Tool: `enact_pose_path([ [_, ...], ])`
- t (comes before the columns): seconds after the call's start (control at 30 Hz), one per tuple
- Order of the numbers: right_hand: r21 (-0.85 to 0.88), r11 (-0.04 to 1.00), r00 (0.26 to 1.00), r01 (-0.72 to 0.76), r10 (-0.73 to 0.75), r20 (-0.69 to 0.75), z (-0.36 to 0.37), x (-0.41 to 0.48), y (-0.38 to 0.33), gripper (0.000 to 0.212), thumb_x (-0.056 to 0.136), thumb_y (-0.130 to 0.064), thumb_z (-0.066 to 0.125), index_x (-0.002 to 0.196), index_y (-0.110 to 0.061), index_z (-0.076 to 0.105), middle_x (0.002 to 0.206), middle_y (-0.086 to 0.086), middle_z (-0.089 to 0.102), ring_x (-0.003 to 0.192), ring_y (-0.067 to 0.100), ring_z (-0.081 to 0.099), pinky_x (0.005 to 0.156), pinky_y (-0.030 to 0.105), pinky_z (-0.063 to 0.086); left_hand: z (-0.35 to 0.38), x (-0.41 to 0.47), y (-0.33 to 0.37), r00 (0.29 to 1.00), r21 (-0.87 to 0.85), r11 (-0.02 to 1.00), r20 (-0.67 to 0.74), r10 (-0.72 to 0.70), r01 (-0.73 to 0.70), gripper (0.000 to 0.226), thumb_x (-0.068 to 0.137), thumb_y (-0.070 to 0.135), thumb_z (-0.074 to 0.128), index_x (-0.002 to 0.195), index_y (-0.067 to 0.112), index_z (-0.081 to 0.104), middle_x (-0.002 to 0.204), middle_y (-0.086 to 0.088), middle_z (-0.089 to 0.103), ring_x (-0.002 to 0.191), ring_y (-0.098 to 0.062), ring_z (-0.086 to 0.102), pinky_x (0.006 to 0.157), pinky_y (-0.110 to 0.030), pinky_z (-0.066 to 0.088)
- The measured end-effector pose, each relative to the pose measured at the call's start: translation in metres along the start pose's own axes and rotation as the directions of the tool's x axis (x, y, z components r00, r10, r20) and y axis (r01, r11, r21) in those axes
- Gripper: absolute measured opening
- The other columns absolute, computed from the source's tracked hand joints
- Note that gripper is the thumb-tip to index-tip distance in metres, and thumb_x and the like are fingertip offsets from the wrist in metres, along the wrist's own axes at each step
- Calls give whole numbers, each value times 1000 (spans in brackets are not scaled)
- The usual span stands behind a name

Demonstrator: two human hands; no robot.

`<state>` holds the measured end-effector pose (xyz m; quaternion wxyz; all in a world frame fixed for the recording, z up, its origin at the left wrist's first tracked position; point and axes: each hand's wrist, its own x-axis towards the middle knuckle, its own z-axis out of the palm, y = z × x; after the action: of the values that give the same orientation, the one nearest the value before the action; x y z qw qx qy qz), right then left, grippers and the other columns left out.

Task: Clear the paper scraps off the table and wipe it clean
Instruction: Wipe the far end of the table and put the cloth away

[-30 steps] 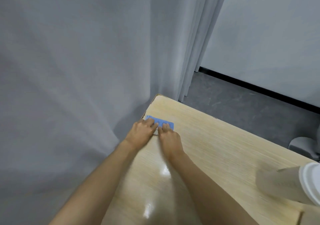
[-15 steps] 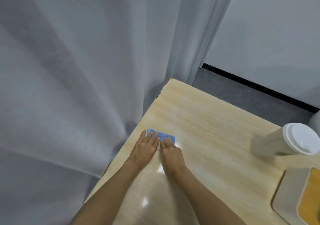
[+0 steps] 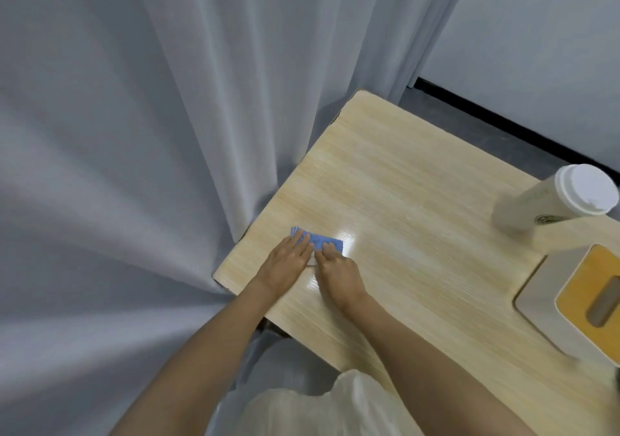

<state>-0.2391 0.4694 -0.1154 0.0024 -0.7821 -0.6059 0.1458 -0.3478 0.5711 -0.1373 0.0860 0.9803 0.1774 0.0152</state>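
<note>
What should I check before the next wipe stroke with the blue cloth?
1. Grip: left hand and right hand both press flat on the blue cloth: ok.
2. Cloth fully on the table, inside its left edge: ok.
3. Paper scraps in the path: none visible: ok.
4. Lidded cup apart from the hands, far right: ok.
5. Tissue box apart from the cloth: ok.
6. Surface already clean: glare hides it: cannot tell.
</note>
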Motion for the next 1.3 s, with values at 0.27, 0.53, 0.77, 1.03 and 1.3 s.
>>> enact_pose_path([
  [0.27,77,997,960,25,-46,278,-58,1,9,23,85,-2,48,96,-12,65,89,9,64,78,25,55,65,29,36,-48,-11,13,984,137,986,164,68,-90,31,49,7,84,71,19,65,67,2,62,59,-13,59,52,-22,42],
  [0.53,428,887,984,-173,175,36,-75,10,47,30,89,-9,44,115,-13,58,97,7,69,89,26,63,75,37,49,-56,36,42,957,-317,903,65,-283,289,26,91,32,59,112,17,59,115,2,59,110,-19,52,94,-28,35],
  [0.77,534,803,930,-265,358,-77,-68,-17,89,44,102,-30,34,145,-19,34,153,3,30,141,17,27,114,33,23,-69,78,3,778,-579,573,184,-601,579,12,97,21,44,96,11,48,86,-6,56,77,-24,51,63,-35,35],
  [1.03,337,799,865,-499,483,134,-43,-11,134,69,98,-47,30,151,-21,-4,155,15,-24,143,28,-25,114,47,-12,-57,160,0,583,-498,458,122,-803,736,40,92,1,40,131,7,46,132,-21,45,119,-40,44,98,-46,38],
  [1.3,508,765,869,-396,492,-63,-45,-6,168,57,99,-29,33,152,-20,11,160,5,-9,146,14,-14,117,36,-12,-36,169,76,926,-448,811,143,-349,375,45,86,63,49,87,18,53,88,8,60,84,-15,59,72,-31,41],
])
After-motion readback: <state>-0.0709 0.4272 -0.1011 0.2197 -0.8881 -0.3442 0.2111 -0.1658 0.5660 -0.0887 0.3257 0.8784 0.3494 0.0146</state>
